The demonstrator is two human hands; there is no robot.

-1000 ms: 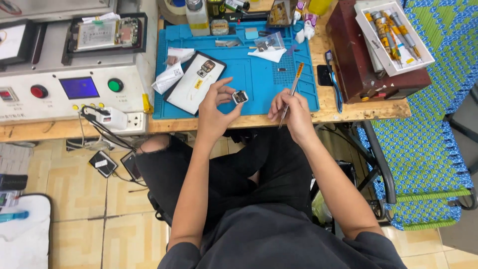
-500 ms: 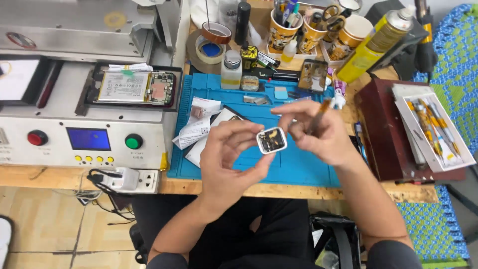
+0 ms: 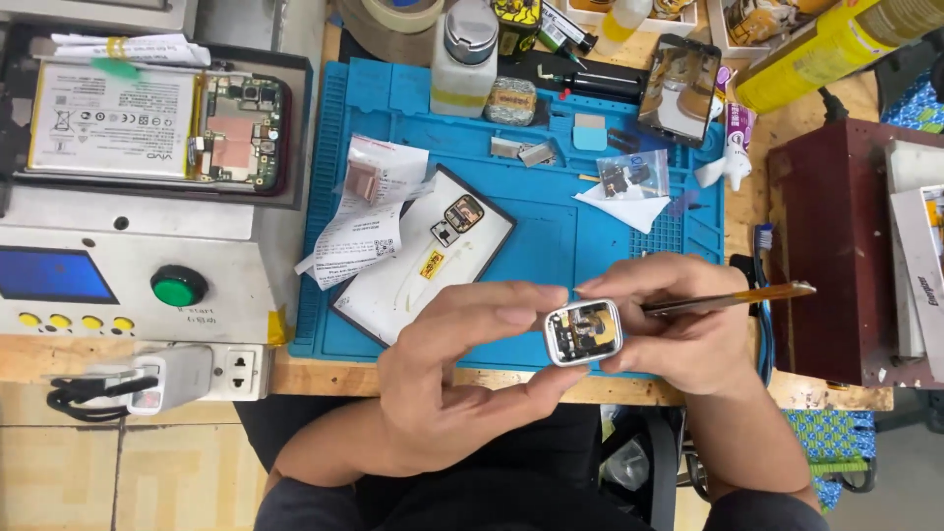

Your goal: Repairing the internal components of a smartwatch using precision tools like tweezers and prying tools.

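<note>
A small silver rounded-square watch case (image 3: 584, 332), open so its dark innards show, is pinched between my left hand (image 3: 462, 374) and my right hand (image 3: 678, 324) above the front edge of the blue work mat (image 3: 551, 226). My left thumb and fingers grip its left side. My right hand holds its right side and also carries thin tweezers (image 3: 733, 298) with an orange-brown handle pointing right.
On the mat lie a white phone back panel (image 3: 423, 261), paper slips (image 3: 369, 211), a small plastic bag (image 3: 629, 177) and a bottle (image 3: 464, 59). A heating machine (image 3: 128, 246) with an opened phone (image 3: 157, 123) stands left; a dark red box (image 3: 831, 246) right.
The view has closed in on the bench. Both hands have stayed on the watch case, holding it a little lower and nearer the bench's front edge.
</note>
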